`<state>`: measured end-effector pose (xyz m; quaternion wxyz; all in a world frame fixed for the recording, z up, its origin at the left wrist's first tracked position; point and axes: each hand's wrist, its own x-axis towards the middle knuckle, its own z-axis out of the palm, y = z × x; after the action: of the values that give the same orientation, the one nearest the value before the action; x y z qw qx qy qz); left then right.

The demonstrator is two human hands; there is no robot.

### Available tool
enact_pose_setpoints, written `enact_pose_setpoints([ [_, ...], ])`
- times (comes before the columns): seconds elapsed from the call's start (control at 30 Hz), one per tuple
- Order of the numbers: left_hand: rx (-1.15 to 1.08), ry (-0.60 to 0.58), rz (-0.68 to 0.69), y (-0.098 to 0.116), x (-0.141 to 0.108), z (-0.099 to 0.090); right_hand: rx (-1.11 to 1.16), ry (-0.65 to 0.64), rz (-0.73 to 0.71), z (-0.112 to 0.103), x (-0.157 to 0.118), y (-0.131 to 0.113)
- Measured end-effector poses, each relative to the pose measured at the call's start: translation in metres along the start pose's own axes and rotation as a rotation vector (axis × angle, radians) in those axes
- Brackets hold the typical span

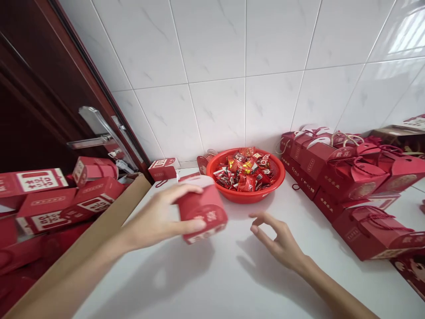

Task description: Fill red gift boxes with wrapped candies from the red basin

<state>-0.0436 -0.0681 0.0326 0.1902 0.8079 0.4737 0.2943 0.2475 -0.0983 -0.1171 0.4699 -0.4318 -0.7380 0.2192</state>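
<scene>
My left hand (166,217) grips a small red gift box (202,206) by its sides, thumb on the near face, and holds it above the white table (219,283). The box is tilted and slightly blurred by motion. To its right, my right hand (277,239) hovers over the table with nothing in it, its thumb and forefinger curved with a gap between them. Just beyond both hands stands a red plastic basket (245,197), filled with wrapped candies (245,170) in red, gold and dark wrappers.
Red gift boxes with cord handles (341,173) are stacked along the right. At left, a cardboard carton (133,199) holds more red boxes (66,208) beside a dark door with a metal handle (89,141). One box (162,170) stands near the tiled wall (219,110).
</scene>
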Motion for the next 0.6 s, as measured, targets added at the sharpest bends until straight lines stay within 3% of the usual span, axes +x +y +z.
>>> enact_pose_setpoints([
  [0.07,0.004,-0.116,0.045,0.004,0.009,0.032,0.048,0.044,0.012,-0.007,0.005,-0.006],
  [0.17,-0.05,-0.178,0.086,0.005,0.022,0.074,0.067,0.071,-0.042,-0.017,0.015,-0.016],
  [0.23,-0.088,-0.197,0.096,0.004,0.026,0.092,0.046,0.051,-0.078,-0.022,0.021,-0.021],
  [0.37,-0.219,-0.115,0.072,-0.001,0.026,0.114,0.0,-0.048,-0.094,-0.024,0.029,-0.025],
  [0.6,-0.429,0.016,-0.145,-0.019,0.027,0.138,0.147,-0.205,-0.049,-0.015,0.025,-0.026],
])
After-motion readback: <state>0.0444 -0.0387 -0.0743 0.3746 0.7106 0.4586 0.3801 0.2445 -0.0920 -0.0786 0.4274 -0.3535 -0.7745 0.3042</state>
